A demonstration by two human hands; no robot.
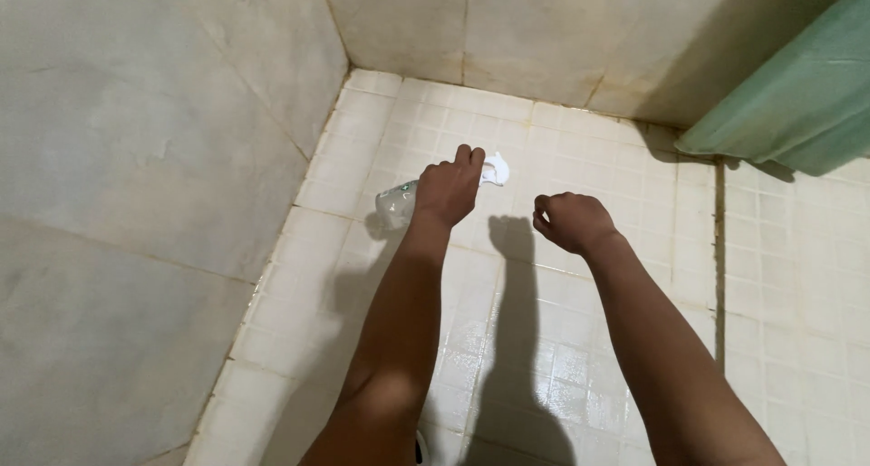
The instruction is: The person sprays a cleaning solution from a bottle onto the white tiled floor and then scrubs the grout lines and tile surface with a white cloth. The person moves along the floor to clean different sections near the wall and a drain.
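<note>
The left hand (449, 190) is gripping a clear spray bottle (397, 203) with a white trigger head (496, 169). The fingers are closing round the bottle's neck, and the bottle is lying almost level above the floor (562, 375), its base pointing toward the left wall (136, 158) and its nozzle pointing toward the far corner. The right hand (571, 221) is hanging empty just beside it, fingers curling into a loose fist and pinching nothing.

The white tiled floor is showing a wet sheen in the near area between the forearms, which suggests that this part is already being wetted. The tiles nearer the far wall (544, 31) are looking duller, and brownish staining is remaining along the grout lines and at the base of that wall. No cloth or brush is showing in either hand. Judged from this, wetting is partly done; scrubbing and the far strip are appearing to be left. A green curtain (797, 95) is hanging at the upper right, well apart from both hands.
</note>
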